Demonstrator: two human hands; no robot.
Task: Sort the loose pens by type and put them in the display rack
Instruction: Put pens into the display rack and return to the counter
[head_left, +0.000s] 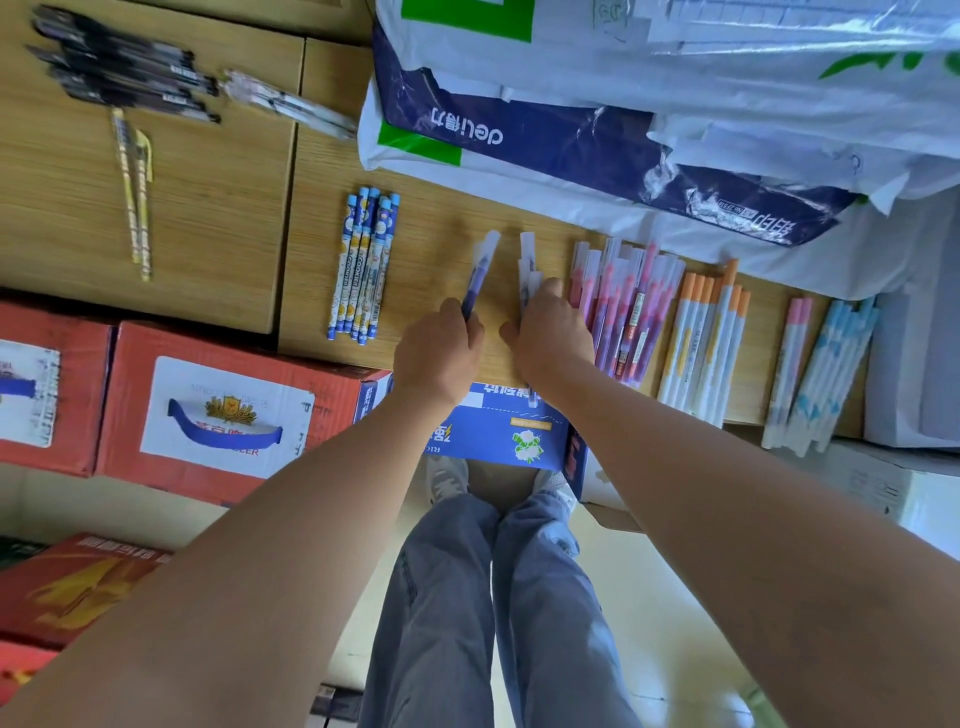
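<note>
My left hand (439, 353) grips one blue pen with a clear cap (480, 270), its tip pointing away from me over the wooden table (426, 228). My right hand (550, 335) holds a small bunch of the same blue pens (527, 270) just to the right. Sorted groups lie on the table: blue cartoon-print pens (363, 267), pink capped pens (623, 306), white pens with orange caps (704, 343), and pink and light-blue topped white pens (821, 369). Far left are black pens (124, 67) and two yellow pens (135, 192). No display rack is visible.
White and blue plastic bags (571, 135) of stock cover the table's back. A blue carton (498, 426) stands below the table edge by my legs. Red cartons (218, 410) sit on the floor to the left, white boxes (904, 364) on the right.
</note>
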